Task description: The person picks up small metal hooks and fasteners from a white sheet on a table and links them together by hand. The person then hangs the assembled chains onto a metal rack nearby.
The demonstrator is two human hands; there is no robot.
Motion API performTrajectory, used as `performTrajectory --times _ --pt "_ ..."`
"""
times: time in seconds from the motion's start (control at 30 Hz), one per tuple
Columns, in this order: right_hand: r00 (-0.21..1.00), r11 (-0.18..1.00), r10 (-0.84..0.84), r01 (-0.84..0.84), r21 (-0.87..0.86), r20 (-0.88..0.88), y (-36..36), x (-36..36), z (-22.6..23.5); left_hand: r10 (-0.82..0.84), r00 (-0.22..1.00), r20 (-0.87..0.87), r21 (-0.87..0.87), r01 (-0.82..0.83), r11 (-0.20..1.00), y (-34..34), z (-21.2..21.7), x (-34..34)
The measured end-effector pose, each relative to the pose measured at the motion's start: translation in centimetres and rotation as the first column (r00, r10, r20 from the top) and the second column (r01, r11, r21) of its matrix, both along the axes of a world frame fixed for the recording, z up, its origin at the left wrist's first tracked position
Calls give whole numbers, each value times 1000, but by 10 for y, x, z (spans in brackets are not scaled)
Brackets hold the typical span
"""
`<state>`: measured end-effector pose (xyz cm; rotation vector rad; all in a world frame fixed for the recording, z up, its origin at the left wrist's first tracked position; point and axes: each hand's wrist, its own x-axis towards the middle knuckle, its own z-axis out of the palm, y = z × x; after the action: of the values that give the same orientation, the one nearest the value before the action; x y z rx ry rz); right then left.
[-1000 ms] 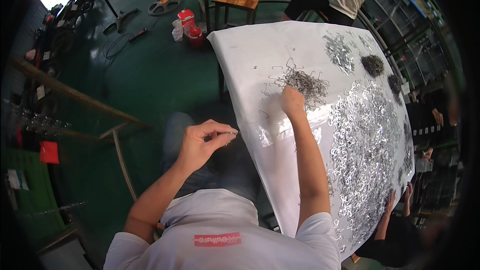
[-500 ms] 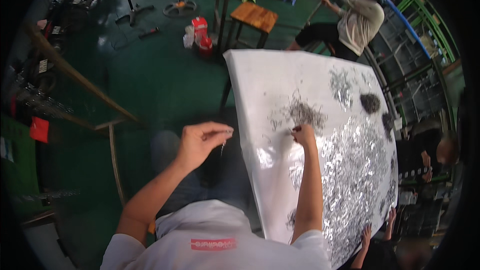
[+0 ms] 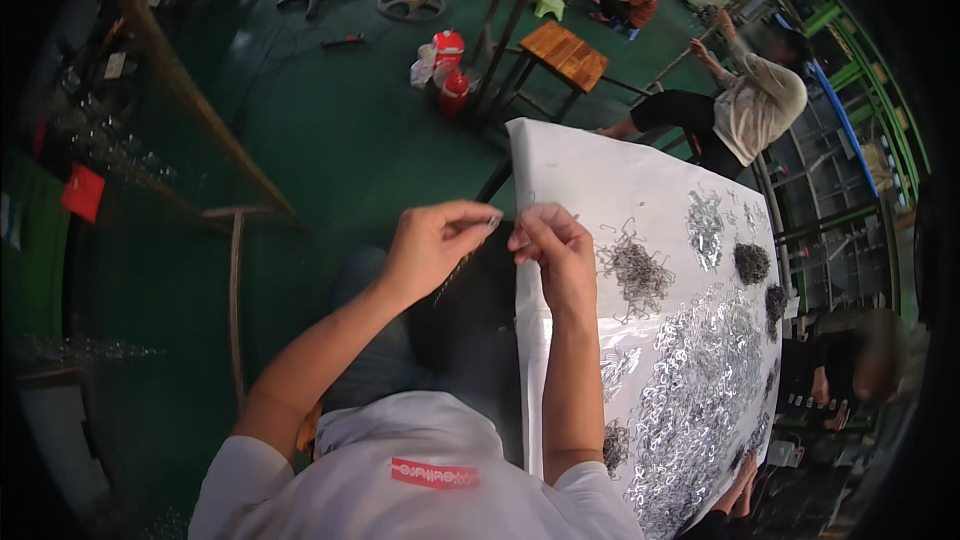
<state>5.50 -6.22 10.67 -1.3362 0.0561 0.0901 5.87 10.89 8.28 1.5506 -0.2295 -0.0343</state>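
Left hand [image 3: 432,245] pinched, thumb and fingertips together on a thin strand of small metal pieces [image 3: 458,268] that dangles under it, just off the near left edge of the white table sheet [image 3: 570,165]. Right hand [image 3: 555,248] pinched too, at that same edge, fingertips almost meeting the left hand's; what they grip is too small to tell. Sheet is smooth, pale, slightly creased. On it beyond the right hand: a dark tangled wire heap [image 3: 635,270], loose and springy. Farther along the sheet, a wide glittering spread of silvery metal bits [image 3: 700,390] and small dark clumps [image 3: 752,262]. Past the sheet's far corner: green floor [image 3: 330,120], wooden stool [image 3: 565,52], red containers [image 3: 448,62], a seated person [image 3: 750,105].
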Motion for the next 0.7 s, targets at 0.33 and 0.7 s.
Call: performTrajectory --times 0.33,0.7 --pt "1000 999 -10 12 -52 23 66 40 -4 238 962 138 52 -247 968 38 5 31" --pt "904 986 97 -31 -161 416 144 104 -19 520 712 472 64 -616 785 96 -1 56"
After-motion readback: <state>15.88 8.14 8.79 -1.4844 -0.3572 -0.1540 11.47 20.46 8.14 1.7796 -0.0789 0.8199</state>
